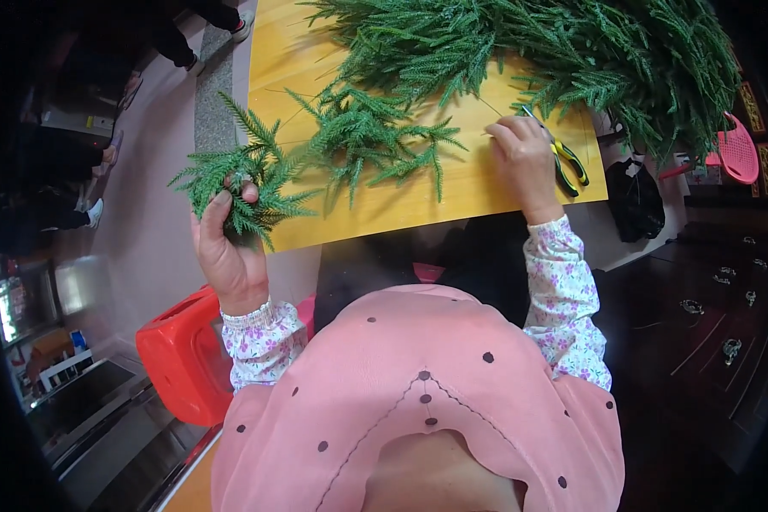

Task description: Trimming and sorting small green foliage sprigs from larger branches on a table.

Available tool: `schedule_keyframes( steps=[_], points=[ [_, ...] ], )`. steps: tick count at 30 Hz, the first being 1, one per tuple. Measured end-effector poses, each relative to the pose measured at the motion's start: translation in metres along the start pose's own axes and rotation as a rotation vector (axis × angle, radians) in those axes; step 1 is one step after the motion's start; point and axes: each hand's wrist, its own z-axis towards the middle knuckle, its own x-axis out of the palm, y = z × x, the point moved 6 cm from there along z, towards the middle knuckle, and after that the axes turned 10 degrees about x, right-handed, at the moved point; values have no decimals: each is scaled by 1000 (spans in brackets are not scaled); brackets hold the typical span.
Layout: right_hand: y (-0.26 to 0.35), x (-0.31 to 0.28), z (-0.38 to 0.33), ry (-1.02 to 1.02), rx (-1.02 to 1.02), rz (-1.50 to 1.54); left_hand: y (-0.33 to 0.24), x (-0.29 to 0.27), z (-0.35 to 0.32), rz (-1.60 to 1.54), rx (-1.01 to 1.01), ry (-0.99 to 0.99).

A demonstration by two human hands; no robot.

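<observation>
My left hand (230, 247) is closed around a bunch of green artificial pine sprigs (256, 183), held at the table's left front edge with the thumb across its middle. Over the right part of the yellow table (474, 192), my right hand (525, 158) has its fingers curled together; what they hold, if anything, is hidden. Right beside it lie pliers (569, 166) with black and yellow handles, their metal jaws pointing away from me. Between my hands, several loose pine sprigs (367, 136) lie on the wood.
A large heap of pine branches (529, 51) covers the table's far side and overhangs its right edge. A red plastic stool (183, 358) stands at my left. At the right are a black bag (636, 200) and a pink perforated plastic thing (736, 152). Other people's legs (175, 38) show at far left.
</observation>
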Motion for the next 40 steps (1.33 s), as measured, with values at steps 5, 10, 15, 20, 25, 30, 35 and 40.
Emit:
schedule_keyframes(
  steps=[5,10,15,20,25,30,35,40],
  points=[
    [63,10,26,-95,-59,282,-10,6,4,73,79,37],
    [71,43,24,115,-53,275,-17,2,-4,182,134,-19],
    [44,8,10,3,42,332,-6,-19,-6,271,112,-44],
    [37,7,0,47,86,356,15,4,-7,266,61,-43],
    [24,-23,4,141,451,700,14,28,-5,395,104,51],
    [18,-18,-6,170,713,1329,26,20,-11,546,5,165],
    [24,-22,-8,52,712,1431,20,63,-22,832,133,356],
    [57,-27,-11,77,516,1270,40,73,-31,1111,244,878]
  ],
)
